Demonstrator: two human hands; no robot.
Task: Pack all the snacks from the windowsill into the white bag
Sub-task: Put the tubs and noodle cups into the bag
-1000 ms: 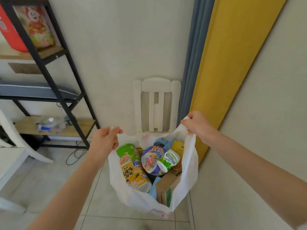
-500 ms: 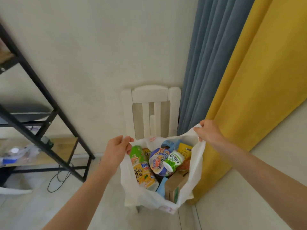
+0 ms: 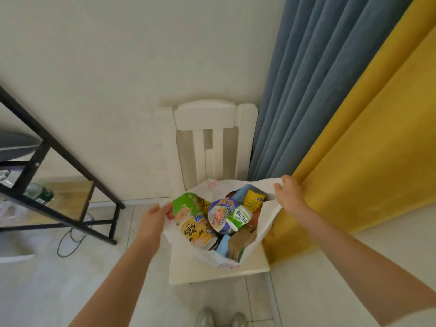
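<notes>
1. White-painted chair (image 3: 219,271) stood against the wall and served as the reference point; the blue curtain (image 3: 306,90) and yellow curtain (image 3: 377,149) hung to its right, and a black metal shelf unit (image 3: 70,204) stood well to its left.
2. The white bag (image 3: 266,223) sat on the chair seat with its mouth held wide open, facing up towards the camera.
3. The left hand (image 3: 154,219) pinched the bag's rim on the chair's left side, thumb and fingers closed on the plastic.
4. The right hand (image 3: 289,193) gripped the opposite rim on the chair's right side, fingers curled round a gathered fold close to the yellow curtain.
5. Contents inside the bag, above the chair seat, were:
   - a brown cardboard box (image 3: 240,241) at the near right;
   - a yellow noodle cup (image 3: 197,232) at the left, with a green packet (image 3: 188,205) just behind it;
   - a blue-and-white round tub (image 3: 220,218) in the middle, with a small green-and-white tub (image 3: 239,218) touching its right side;
   - a yellow can (image 3: 253,199) towards the chair back.
6. Assessment: the bag appeared well filled and neither hand carried a snack, so packing looked largely or wholly done.
7. The windowsill was not in view; whether any snacks remained there could not be told.
</notes>
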